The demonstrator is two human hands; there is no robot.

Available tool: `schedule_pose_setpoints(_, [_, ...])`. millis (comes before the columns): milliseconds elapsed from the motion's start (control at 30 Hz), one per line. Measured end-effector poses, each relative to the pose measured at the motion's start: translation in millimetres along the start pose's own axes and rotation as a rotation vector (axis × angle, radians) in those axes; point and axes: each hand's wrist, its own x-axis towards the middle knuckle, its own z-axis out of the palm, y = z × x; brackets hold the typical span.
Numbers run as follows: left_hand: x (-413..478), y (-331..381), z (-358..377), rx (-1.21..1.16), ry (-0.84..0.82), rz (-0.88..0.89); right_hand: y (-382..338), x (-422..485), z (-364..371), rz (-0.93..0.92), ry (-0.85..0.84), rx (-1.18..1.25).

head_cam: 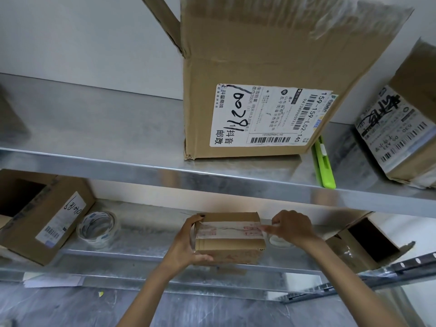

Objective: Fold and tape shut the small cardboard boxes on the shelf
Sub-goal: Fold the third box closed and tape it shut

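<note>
A small closed cardboard box [230,246] sits on the lower metal shelf [132,253], with a strip of clear tape [230,230] running across its top seam. My left hand [188,241] grips the box's left end, thumb under the front and fingers over the top edge. At the box's right end, my right hand [292,228] has its fingers curled, and the index finger presses the tape down at the top right corner. A second roll of tape [279,241] lies partly hidden behind that hand.
A roll of clear tape [98,226] lies left of the box, beside an open labelled box [44,220]. Another open box [368,241] stands at the right. On the upper shelf [212,175] stand a large open carton [266,90], a green utility knife [323,166] and a taped parcel [401,135].
</note>
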Motion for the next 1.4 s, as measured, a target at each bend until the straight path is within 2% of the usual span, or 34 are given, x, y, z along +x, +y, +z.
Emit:
schedule_pose_setpoints(167, [-2,3,-3,-0.02,-0.036,-0.055,-4,-3,9,0.041,0.006,0.1])
schedule_pose_setpoints(333, [-4,16,-40,-0.038,-0.219,-0.118,-6,-6,11,0.07,0.032,0.097])
schedule_pose_setpoints(400, [-5,22,-60,-0.154,-0.134,-0.144,-4,-6,14,0.08,0.035,0.108])
schedule_pose_setpoints(467, [-4,30,-72,-0.256,0.036,-0.147,-3,-7,17,0.098,0.027,0.13])
schedule_pose_setpoints(600, [-3,47,-62,-0.24,0.188,-0.253,-6,-11,17,0.119,0.006,0.158])
schedule_pose_setpoints(700, [2,58,-41,-0.097,0.299,-0.217,-7,-14,18,0.123,-0.017,0.184])
schedule_pose_setpoints(767, [8,73,-22,0.091,0.378,-0.075,-7,-14,21,0.132,-0.015,0.2])
schedule_pose_setpoints(800, [11,81,-7,0.233,0.332,0.046,-7,-15,21,0.138,-0.011,0.206])
schedule_pose_setpoints(833, [13,87,11,0.376,0.216,0.159,-7,-16,21,0.147,-0.006,0.209])
schedule_pose_setpoints(933, [16,92,69,0.834,-0.205,0.331,-8,-15,21,0.177,-0.015,0.187])
schedule_pose_setpoints(967, [15,90,82,0.957,-0.285,0.338,-8,-13,21,0.183,-0.025,0.178])
schedule_pose_setpoints(1033, [12,80,91,1.079,-0.274,0.336,-7,-10,22,0.187,-0.032,0.167])
schedule_pose_setpoints(1133, [2,62,61,1.046,-0.15,0.25,-5,-5,24,0.176,-0.028,0.151])
schedule_pose_setpoints(1167, [-1,54,48,1.049,-0.064,0.222,-5,-3,25,0.169,-0.029,0.16])
schedule_pose_setpoints(1233, [-11,46,20,1.079,0.026,0.1,-4,-1,27,0.162,-0.03,0.174])
schedule_pose_setpoints(1367, [-44,9,-29,1.007,-0.419,-0.439,-1,-3,24,0.154,-0.08,0.188])
schedule_pose_setpoints(1400, [-51,4,-34,0.911,-0.431,-0.505,-2,-4,24,0.154,-0.076,0.186])
